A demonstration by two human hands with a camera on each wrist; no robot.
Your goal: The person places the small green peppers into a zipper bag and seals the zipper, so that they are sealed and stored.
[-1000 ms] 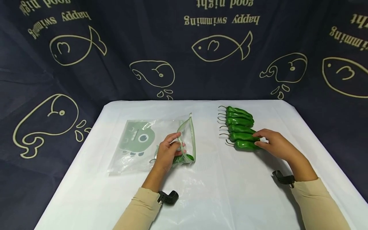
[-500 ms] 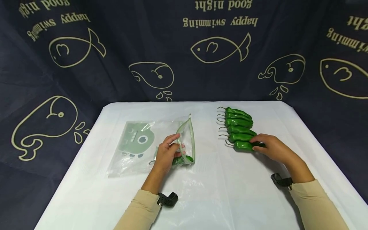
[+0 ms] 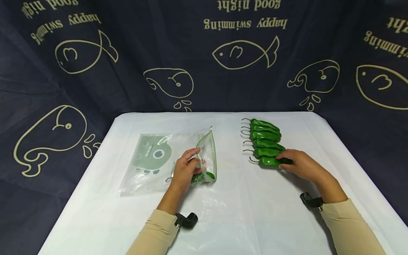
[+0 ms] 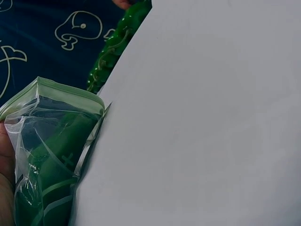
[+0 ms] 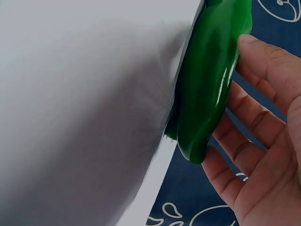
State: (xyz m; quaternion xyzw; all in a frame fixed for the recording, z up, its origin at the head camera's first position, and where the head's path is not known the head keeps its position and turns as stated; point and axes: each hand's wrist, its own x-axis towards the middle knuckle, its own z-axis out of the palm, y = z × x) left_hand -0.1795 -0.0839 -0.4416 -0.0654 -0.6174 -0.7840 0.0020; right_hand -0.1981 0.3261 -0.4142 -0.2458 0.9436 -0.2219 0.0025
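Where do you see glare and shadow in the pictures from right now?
Head view: glints on the clear plastic bag with green print, shadow under the right hand; left wrist view: dimmer, highlights on the row of glossy green peppers; right wrist view: a broad grey shadow across the white table, a pale glare streak on the long green pepper.

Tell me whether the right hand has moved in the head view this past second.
Yes, slightly: against the far edge of the table, the right hand has moved away from that edge and a little left, now gripping the nearest green pepper.
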